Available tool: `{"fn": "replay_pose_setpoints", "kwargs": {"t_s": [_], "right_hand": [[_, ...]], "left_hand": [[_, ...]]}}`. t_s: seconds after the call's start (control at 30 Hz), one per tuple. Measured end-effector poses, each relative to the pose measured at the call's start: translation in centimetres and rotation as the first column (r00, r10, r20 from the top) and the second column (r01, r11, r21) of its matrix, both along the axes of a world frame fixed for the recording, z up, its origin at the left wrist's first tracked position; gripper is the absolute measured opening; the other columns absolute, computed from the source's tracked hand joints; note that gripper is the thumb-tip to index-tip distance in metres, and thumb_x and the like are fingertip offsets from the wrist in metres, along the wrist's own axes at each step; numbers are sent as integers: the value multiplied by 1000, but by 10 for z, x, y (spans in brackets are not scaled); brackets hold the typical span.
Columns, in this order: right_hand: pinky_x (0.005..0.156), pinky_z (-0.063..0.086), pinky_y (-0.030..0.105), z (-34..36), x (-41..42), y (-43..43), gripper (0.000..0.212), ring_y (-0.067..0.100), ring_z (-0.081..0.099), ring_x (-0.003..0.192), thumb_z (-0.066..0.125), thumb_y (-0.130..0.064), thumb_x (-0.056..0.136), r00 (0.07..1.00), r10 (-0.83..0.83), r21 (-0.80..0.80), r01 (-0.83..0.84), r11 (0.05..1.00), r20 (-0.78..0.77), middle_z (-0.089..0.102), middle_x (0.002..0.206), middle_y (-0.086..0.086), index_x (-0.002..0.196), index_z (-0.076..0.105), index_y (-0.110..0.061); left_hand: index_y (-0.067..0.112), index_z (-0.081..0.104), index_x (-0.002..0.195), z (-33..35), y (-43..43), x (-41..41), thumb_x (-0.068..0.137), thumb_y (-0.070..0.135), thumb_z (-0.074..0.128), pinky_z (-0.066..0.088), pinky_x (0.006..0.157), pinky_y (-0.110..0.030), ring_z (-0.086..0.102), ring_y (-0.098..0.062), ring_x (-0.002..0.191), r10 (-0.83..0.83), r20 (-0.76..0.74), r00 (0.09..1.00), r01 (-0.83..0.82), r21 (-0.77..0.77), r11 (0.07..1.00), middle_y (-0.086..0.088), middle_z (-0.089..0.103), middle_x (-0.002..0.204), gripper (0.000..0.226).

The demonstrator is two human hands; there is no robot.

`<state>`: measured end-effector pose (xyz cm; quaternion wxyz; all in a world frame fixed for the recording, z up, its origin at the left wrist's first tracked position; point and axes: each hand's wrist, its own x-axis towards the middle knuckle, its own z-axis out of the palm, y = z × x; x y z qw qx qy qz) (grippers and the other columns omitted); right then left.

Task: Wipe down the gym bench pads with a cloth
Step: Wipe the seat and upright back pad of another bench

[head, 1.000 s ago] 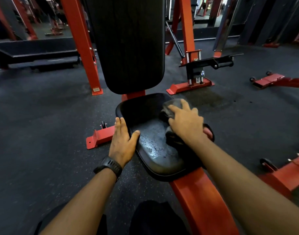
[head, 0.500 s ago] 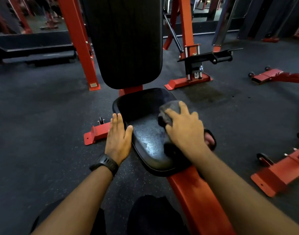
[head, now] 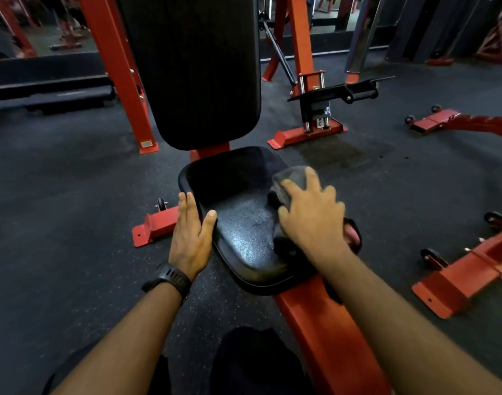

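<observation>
Head view looks down on the seat pad [head: 244, 223], black and glistening wet at its middle. On the pad's right edge the right hand [head: 312, 220] presses a dark cloth [head: 291, 181] flat under spread fingers; its outline is blurred, so the grip is probably loose. At the pad's left edge the left hand [head: 191, 232] lies open, steadying. Good practice: overlapping strokes across the pad, then the upright back pad [head: 193, 67] behind it.

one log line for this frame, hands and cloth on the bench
step: wiping seat pad | right hand: pressing cloth on pad's right side | left hand: bracing pad's left edge | backrest pad: untouched
</observation>
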<state>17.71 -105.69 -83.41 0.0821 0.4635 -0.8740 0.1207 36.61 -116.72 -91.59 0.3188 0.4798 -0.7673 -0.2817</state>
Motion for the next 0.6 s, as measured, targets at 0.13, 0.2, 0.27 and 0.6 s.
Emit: {"fn": "replay_pose_setpoints", "kwargs": {"t_s": [0.13, 0.2, 0.27, 0.6], "right_hand": [[93, 41, 49, -3, 72, 31, 51, 37, 40, 119, 57, -43, 89, 985, 174, 5, -174, 985, -6, 12, 163, 7, 138, 43, -34], [93, 39, 50, -3, 86, 8, 45, 37, 40, 120, 54, -41, 92, 949, 312, -20, -313, 949, -42, 17, 162, 9, 136, 50, -32], [95, 38, 51, -4, 73, -29, 44, 37, 39, 124, 52, -40, 94, 920, 380, 13, -380, 925, -99, 20, 161, 7, 138, 49, -34], [90, 43, 47, 1, 20, 13, 43, 35, 44, 115, 55, -38, 92, 1000, -19, 62, 21, 998, -24, 15, 160, 4, 134, 45, -39]], "left_hand": [[17, -2, 157, -1, 2, -3, 104, 42, 35, -4, 116, -20, -12, 4, 142, -4, -14, 1000, 4, 28, 1000, 3, -11, 164, 70], [17, -2, 157, -1, 3, -2, 105, 38, 35, -4, 118, -21, -12, 3, 142, -10, -25, 1000, 10, 28, 1000, 2, -11, 164, 67], [16, -1, 157, 2, 3, -2, 106, 35, 33, -3, 119, -22, -11, 3, 142, -13, -29, 999, 14, 33, 999, 1, -10, 164, 64], [14, -1, 157, 9, 3, -2, 103, 39, 39, -3, 121, -26, -10, -6, 149, -9, 15, 1000, 8, 44, 999, -2, -11, 165, 71]]}}
